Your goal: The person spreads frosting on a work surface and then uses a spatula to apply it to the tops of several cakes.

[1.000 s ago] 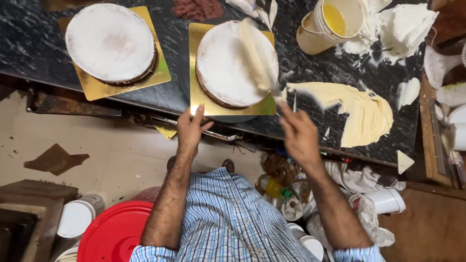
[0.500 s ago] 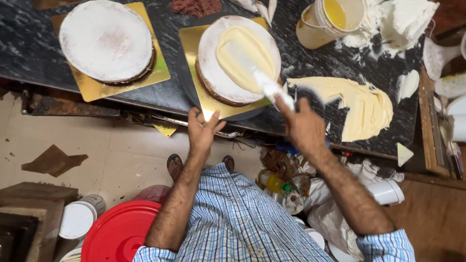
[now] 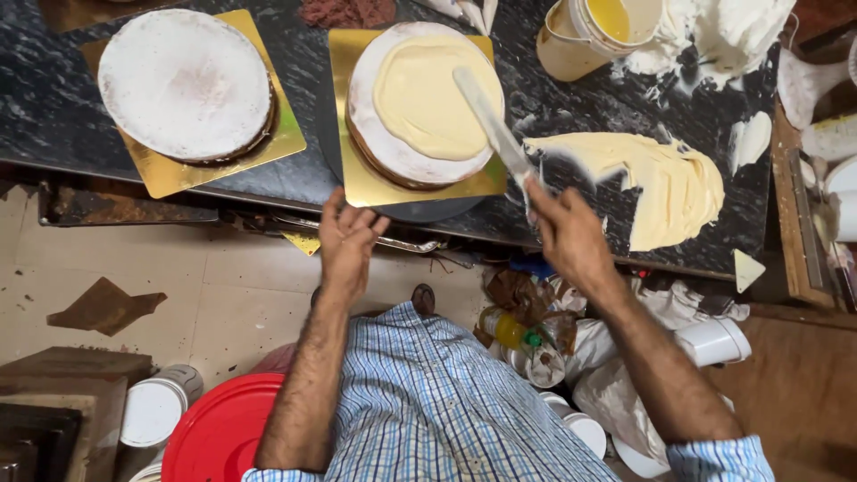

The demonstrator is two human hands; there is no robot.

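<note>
The right hand (image 3: 571, 236) has its fingers closed around the handle of a long flat metal spatula (image 3: 489, 120), whose blade reaches beyond the fingers onto the glossy pale yellow cream covering the round cake (image 3: 420, 103). The left hand (image 3: 346, 239) has loosely spread fingers touching the near edge of the shiny gold square board (image 3: 357, 183) under it, on the dark marbled table (image 3: 36, 54)

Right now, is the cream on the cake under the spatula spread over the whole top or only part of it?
Only part. The yellow cream covers the middle of the cake; a white rim shows around it. The spatula lies on its right side.
</note>
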